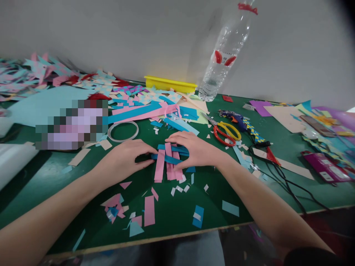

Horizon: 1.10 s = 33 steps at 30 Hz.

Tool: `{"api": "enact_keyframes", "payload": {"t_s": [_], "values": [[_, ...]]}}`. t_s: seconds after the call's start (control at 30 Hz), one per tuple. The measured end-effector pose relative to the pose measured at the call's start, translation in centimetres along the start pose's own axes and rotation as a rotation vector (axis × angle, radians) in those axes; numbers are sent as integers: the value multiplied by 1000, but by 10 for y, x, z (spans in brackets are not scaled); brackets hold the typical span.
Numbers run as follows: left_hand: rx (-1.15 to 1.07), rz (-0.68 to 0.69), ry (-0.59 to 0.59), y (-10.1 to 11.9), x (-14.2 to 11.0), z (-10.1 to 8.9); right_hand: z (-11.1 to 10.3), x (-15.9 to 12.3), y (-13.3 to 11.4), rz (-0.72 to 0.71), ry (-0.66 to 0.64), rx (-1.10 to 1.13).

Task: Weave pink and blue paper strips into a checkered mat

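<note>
Two hands (127, 155) (195, 147) handle paper strips (159, 165); bottle label (224, 59) illegible.

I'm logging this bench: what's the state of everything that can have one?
Pink strips, crossing blue strips
Left hand, at the blue strips' end
Right hand, curled over strips
Scissors, lying down
Bottle, standing
Glue gun, lying down
White ring, lying flat
Table, strewn with scraps

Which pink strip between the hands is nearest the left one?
The leftmost pink strip, beside the left hand; the other pink strips lie to its right, nearer the right hand.
</note>
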State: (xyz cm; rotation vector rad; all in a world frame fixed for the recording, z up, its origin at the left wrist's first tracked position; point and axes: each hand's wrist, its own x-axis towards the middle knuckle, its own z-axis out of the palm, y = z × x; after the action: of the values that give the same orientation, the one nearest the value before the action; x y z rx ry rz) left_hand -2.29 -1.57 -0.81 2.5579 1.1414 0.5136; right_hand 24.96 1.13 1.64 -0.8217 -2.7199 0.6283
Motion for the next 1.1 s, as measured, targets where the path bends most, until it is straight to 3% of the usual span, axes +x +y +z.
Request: {"api": "enact_keyframes", "payload": {"t_s": [0.4, 1.1], "values": [[34, 172, 43, 4, 3, 1, -1, 0, -1, -27, -25, -57], [-40, 148, 24, 3, -1, 2, 4, 1, -1, -68, -35, -50]]}}
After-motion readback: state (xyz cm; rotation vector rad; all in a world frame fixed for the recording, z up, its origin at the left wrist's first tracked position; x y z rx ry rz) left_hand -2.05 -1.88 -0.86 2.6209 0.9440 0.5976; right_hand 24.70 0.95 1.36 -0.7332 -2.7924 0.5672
